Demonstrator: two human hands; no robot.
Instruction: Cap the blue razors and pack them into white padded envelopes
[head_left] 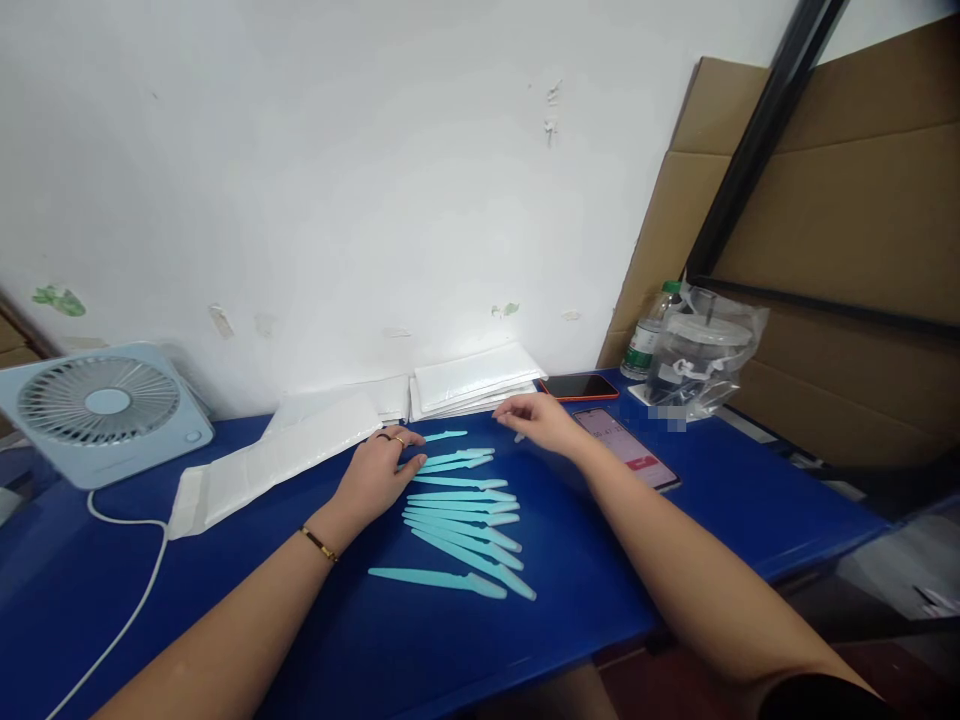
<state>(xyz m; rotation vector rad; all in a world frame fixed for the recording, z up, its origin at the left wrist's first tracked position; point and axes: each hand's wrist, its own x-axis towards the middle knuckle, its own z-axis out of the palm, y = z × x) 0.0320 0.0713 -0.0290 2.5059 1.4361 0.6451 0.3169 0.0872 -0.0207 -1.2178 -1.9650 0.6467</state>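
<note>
Several teal eyebrow razors [461, 578] with pale blade ends lie in a loose column on the blue table. At the far end of the column, my left hand [379, 472] has its fingertips on the handle of the topmost razor [448, 436]. Its thumb rests by the handles just below, hiding their ends. My right hand [536, 422] hovers to the right of that razor's tip, fingers curled and pinched together. A small clear piece [519, 437] shows under those fingers; whether they hold it is hard to tell.
White padded envelopes [476, 380] lie against the wall, with one long envelope [277, 465] left of my hand. A light-blue fan [105, 405] with a white cable stands left. Two phones [630, 450], a bottle [645, 335] and a bagged cup [705, 345] are right.
</note>
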